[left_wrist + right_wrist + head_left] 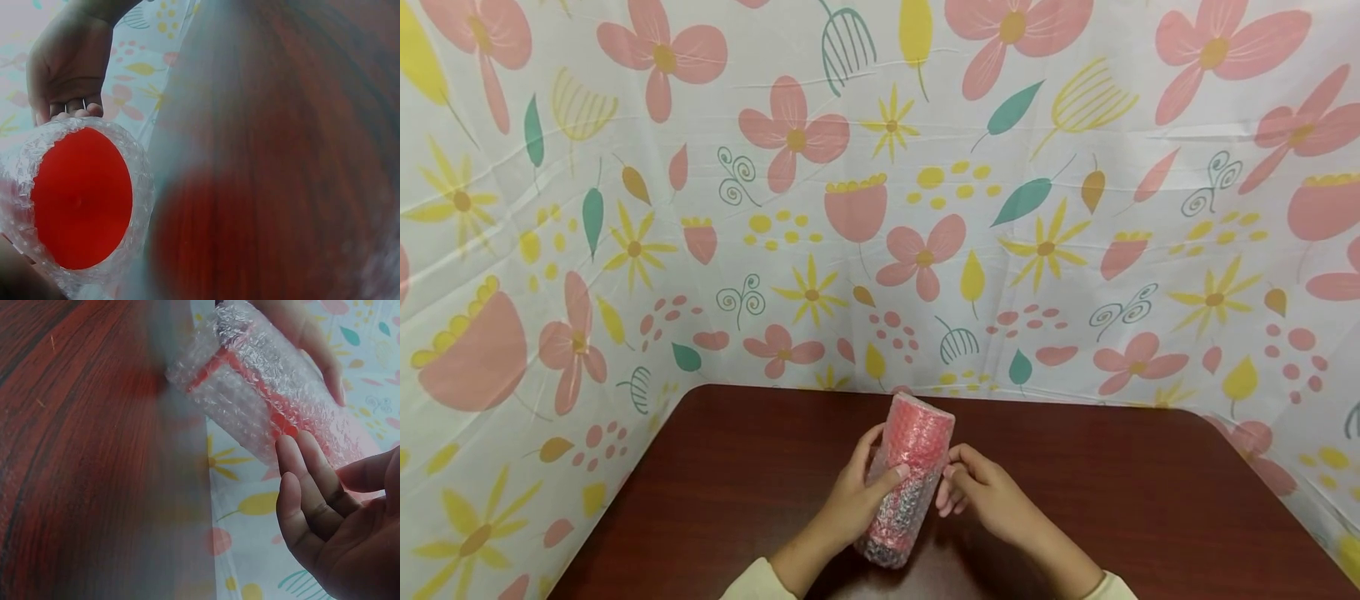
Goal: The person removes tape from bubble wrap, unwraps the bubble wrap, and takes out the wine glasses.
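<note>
A red cylinder wrapped in bubble wrap leans over the table, its top tilted right in the head view. My left hand grips it from the left side, thumb across the front. Its flat, round red end shows through the wrap's opening in the left wrist view. Beside its right side is my right hand, fingers loosely bent at the wrap. The right wrist view shows those fingertips by a loose, clear flap of the wrap with a red strip; whether they pinch it is not clear.
A dark reddish-brown table with rounded far corners lies beneath both hands. Behind it and along its sides hangs a white cloth printed with pink, yellow and green flowers and leaves.
</note>
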Action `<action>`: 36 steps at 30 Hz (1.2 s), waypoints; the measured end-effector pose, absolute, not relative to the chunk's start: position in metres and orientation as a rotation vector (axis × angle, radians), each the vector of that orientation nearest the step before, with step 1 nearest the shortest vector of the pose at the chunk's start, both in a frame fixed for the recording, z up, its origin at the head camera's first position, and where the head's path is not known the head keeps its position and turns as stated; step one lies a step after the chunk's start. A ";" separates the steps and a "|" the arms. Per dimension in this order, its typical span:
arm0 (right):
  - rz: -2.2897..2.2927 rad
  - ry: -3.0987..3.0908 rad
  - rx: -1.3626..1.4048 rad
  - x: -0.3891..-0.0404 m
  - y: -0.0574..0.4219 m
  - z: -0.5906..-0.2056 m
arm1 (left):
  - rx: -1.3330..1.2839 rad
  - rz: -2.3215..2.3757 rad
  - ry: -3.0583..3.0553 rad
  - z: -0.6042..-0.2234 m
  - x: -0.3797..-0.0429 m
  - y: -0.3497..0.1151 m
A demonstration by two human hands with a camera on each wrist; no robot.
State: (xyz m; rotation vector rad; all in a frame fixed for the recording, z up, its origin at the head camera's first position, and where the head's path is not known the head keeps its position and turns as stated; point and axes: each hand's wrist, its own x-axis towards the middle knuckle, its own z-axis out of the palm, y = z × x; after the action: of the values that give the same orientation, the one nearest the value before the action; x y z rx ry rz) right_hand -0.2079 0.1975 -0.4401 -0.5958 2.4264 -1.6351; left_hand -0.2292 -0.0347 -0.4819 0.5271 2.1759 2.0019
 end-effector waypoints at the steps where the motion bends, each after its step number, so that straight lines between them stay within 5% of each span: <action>1: -1.634 2.426 -0.603 -0.208 0.198 -0.440 | 0.528 2.003 2.182 -0.482 -0.229 -0.035; 36: -1.697 2.323 -0.475 -0.208 0.200 -0.436 | 0.476 2.050 2.279 -0.480 -0.227 -0.035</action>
State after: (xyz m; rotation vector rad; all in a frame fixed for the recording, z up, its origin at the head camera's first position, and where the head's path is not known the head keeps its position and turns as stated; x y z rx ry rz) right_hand -0.2081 0.1996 -0.4362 -0.4748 2.3226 -1.6971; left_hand -0.2270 -0.0348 -0.4795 0.4756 2.2793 2.0499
